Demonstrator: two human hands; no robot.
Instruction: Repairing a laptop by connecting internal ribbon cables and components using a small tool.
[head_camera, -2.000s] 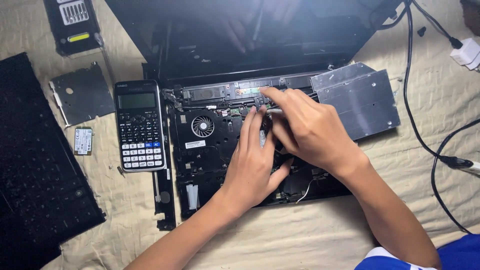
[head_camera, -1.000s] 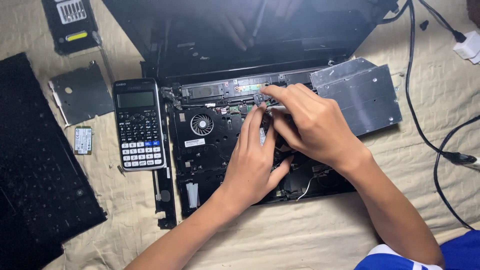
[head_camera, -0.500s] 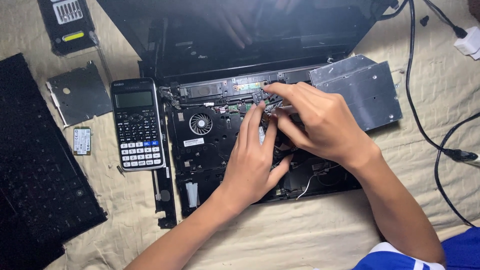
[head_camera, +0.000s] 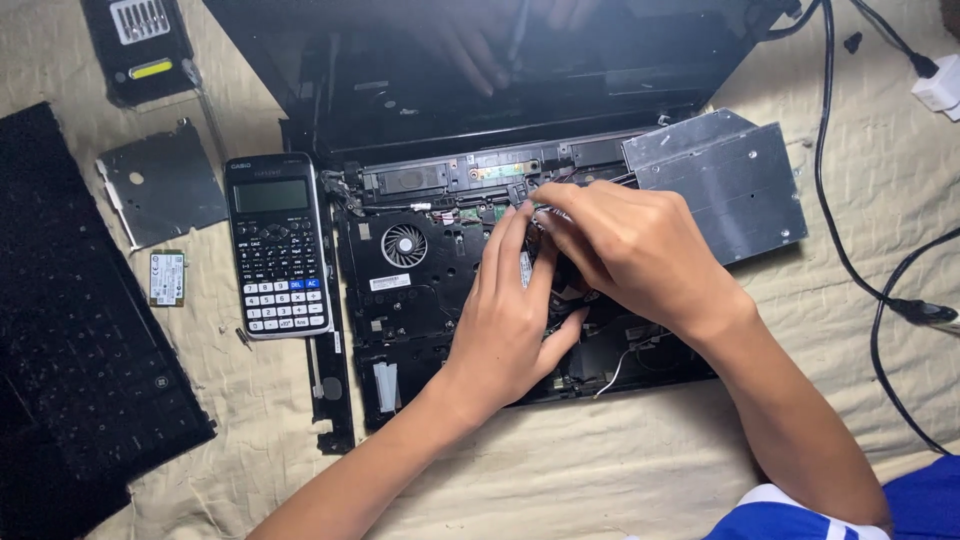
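Both hands work inside the opened laptop (head_camera: 430, 290), at its centre, three o'clock of the fan (head_camera: 404, 245). The left hand (head_camera: 510, 320) lies flat with fingers spread narrow, steadying the board; the right hand (head_camera: 630, 250) pinches its fingers shut on something too small to tell, best pulled straight and gently.

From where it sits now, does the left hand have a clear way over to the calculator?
Probably yes. The left hand rests on the opened laptop base, and the calculator lies just beyond its left edge with nothing between them.
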